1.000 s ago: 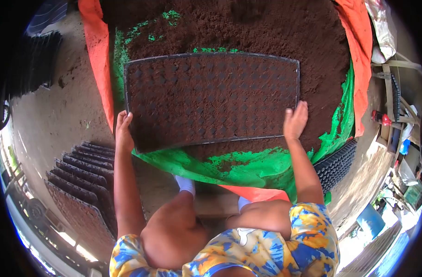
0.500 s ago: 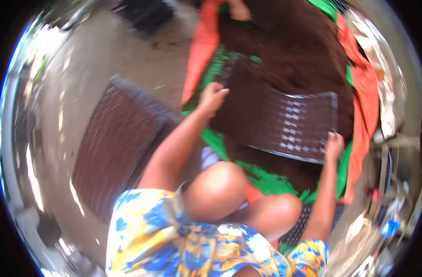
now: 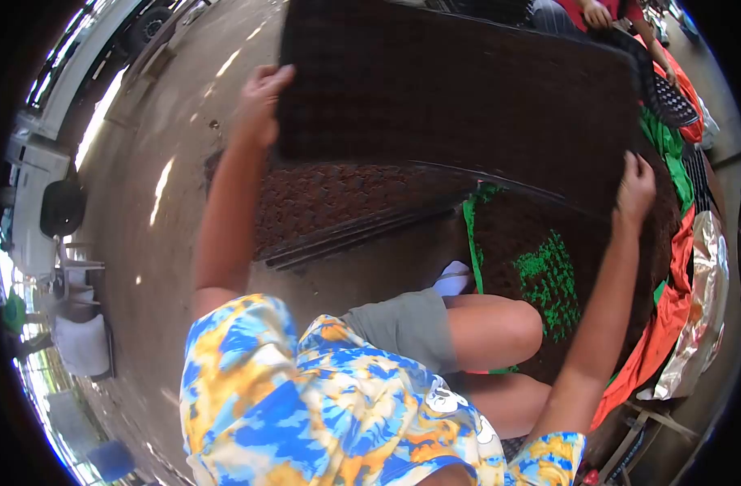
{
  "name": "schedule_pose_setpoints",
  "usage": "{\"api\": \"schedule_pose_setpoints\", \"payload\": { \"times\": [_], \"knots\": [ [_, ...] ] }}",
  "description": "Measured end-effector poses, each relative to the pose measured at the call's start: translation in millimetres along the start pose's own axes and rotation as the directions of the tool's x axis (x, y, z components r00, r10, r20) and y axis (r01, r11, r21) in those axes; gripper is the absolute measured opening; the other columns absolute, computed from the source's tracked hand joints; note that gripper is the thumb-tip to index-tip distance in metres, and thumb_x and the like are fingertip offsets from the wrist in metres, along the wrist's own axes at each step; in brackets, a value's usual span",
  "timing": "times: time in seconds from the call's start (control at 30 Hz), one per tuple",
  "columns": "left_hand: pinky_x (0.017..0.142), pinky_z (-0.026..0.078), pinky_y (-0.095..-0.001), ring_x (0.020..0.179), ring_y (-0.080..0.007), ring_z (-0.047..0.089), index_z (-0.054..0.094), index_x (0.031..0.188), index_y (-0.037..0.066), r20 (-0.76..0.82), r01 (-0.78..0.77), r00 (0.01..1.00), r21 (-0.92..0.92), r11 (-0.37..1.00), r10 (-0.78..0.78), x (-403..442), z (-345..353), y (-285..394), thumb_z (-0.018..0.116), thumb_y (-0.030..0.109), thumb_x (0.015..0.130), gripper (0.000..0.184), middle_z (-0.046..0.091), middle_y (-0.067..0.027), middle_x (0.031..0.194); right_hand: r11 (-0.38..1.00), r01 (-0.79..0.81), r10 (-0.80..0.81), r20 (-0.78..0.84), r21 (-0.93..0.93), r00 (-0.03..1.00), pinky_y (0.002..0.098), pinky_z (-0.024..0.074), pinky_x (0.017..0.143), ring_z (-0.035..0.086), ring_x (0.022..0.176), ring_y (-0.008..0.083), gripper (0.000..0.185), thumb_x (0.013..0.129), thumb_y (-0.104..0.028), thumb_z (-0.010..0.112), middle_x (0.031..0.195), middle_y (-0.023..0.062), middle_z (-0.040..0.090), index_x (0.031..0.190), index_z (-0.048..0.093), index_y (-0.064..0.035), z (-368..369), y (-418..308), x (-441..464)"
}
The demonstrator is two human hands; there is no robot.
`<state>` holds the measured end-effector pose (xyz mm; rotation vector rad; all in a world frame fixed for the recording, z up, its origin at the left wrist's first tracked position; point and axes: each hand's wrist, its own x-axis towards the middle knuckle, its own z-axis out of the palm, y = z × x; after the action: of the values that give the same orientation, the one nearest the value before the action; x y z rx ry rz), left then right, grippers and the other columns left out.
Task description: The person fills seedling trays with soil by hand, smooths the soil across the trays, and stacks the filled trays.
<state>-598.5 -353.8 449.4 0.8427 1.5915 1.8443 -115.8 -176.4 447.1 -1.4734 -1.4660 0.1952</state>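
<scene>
A wide black seedling tray [image 3: 459, 97], its face dark with soil, is held up in front of me by both hands. My left hand [image 3: 265, 101] grips its left end, and my right hand [image 3: 636, 190] is closed on its right end. Partly hidden below it lies a stack of soil-filled seedling trays [image 3: 338, 202] on the ground. To the right of that stack, dark soil [image 3: 500, 235] is spread over a green and orange tarp [image 3: 650, 344], with green patches showing through beside my knee.
At the top right a co-worker's hand [image 3: 597, 14] is near a black perforated tray [image 3: 672, 104]. Crumpled silvery sheeting [image 3: 698, 316] lies along the tarp's right side. A white chair [image 3: 80, 344] stands far left on the bare ground [image 3: 144, 308].
Both hands have raised the seedling tray off the soil and carried it left over the stack. My view has turned left, and the tray now looks soil-covered across its face.
</scene>
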Motion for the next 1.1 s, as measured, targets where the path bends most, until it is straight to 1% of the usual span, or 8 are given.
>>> {"api": "schedule_pose_setpoints", "payload": {
  "times": [0.1,0.33,0.43,0.53,0.63,0.83,0.97,1.1],
  "knots": [
    [0.081,0.042,-0.0304,0.088,-0.0160,0.052,0.051,0.105,-0.002,-0.231,0.016,0.972,0.243,0.970,0.042,2.2,-115.5,4.2,0.065,0.025,0.079,0.040,0.055,-0.0085,0.092,0.987,-0.013,-0.019,0.195,0.160,0.981,0.0310,0.0439,0.076,0.059,0.083,0.0220,0.032,0.080,-0.024,0.060,0.091,0.0139,0.063,0.098,0.060,0.0023,107.8,-45.3,-22.0],
    [0.078,0.042,-0.0304,0.086,-0.0157,0.053,0.053,0.099,0.002,-0.333,0.275,0.920,0.178,0.945,-0.206,-48.1,-264.6,-33.0,0.061,0.021,0.082,0.027,0.056,-0.0057,0.092,0.972,-0.150,0.044,0.482,0.184,0.875,0.0333,0.0444,0.076,0.060,0.086,0.0238,0.030,0.079,-0.024,0.060,0.092,0.0142,0.063,0.098,0.059,-0.0005,220.7,-61.9,-88.6],
    [0.080,0.041,-0.0330,0.088,-0.0174,0.052,0.051,0.103,0.003,-0.379,0.446,0.849,0.139,0.884,-0.368,-66.4,-272.4,-57.0,0.060,0.023,0.082,0.030,0.056,-0.0064,0.093,0.959,-0.263,0.144,0.616,0.107,0.774,0.0316,0.0440,0.078,0.059,0.087,0.0235,0.035,0.079,-0.025,0.061,0.095,0.0148,0.063,0.103,0.058,-0.0003,229.7,-38.1,-104.3],
    [0.092,0.034,-0.0383,0.104,-0.0226,0.048,0.049,0.109,0.004,-0.510,0.615,0.767,0.416,0.669,-0.388,-72.5,-305.1,-113.7,0.060,0.030,0.082,0.039,0.055,-0.0099,0.105,0.942,-0.327,0.178,0.721,0.071,0.670,0.0325,0.0419,0.085,0.055,0.098,0.0249,0.054,0.081,-0.031,0.059,0.112,0.0189,0.055,0.122,0.046,0.0010,215.6,1.5,-105.6],
    [0.093,0.033,-0.0391,0.110,-0.0237,0.045,0.050,0.114,0.002,-0.562,0.589,0.775,0.475,0.653,-0.290,-59.6,-344.2,-153.3,0.059,0.040,0.081,0.051,0.052,-0.0124,0.115,0.987,-0.158,0.131,0.539,0.004,0.832,0.0340,0.0415,0.086,0.055,0.099,0.0264,0.057,0.081,-0.033,0.059,0.117,0.0204,0.051,0.124,0.044,0.0012,142.6,51.2,-88.5],
    [0.093,0.036,-0.0393,0.111,-0.0271,0.046,0.051,0.116,0.008,-0.287,0.223,0.941,0.924,0.312,0.178,28.7,-211.4,-98.2,0.056,0.040,0.081,0.047,0.050,-0.0147,0.117,0.806,-0.270,0.481,0.318,-0.526,0.817,0.0371,0.0396,0.091,0.051,0.109,0.0307,0.054,0.080,-0.035,0.057,0.117,0.0215,0.052,0.120,0.048,-0.0001,-100.6,216.5,-83.2],
    [0.097,0.033,-0.0365,0.117,-0.0264,0.043,0.051,0.115,0.005,0.191,-0.314,0.926,0.869,0.383,0.326,55.1,-4.6,-64.1,0.058,0.035,0.080,0.047,0.048,-0.0141,0.122,0.671,-0.670,0.707,0.005,-0.318,0.707,0.0323,0.0373,0.094,0.048,0.114,0.0240,0.050,0.083,-0.029,0.057,0.121,0.0172,0.051,0.122,0.046,0.0011,-195.7,279.9,-142.1],
    [0.100,0.030,-0.0383,0.122,-0.0272,0.037,0.054,0.114,0.011,0.591,-0.609,0.772,0.583,0.538,0.234,-2.4,208.3,-49.6,0.058,0.037,0.079,0.044,0.043,-0.0129,0.129,0.604,-0.733,0.776,0.018,-0.313,0.631,0.0328,0.0353,0.096,0.047,0.115,0.0251,0.050,0.082,-0.027,0.059,0.123,0.0188,0.049,0.121,0.047,0.0014,-218.1,291.3,-191.7]
  ]
}}
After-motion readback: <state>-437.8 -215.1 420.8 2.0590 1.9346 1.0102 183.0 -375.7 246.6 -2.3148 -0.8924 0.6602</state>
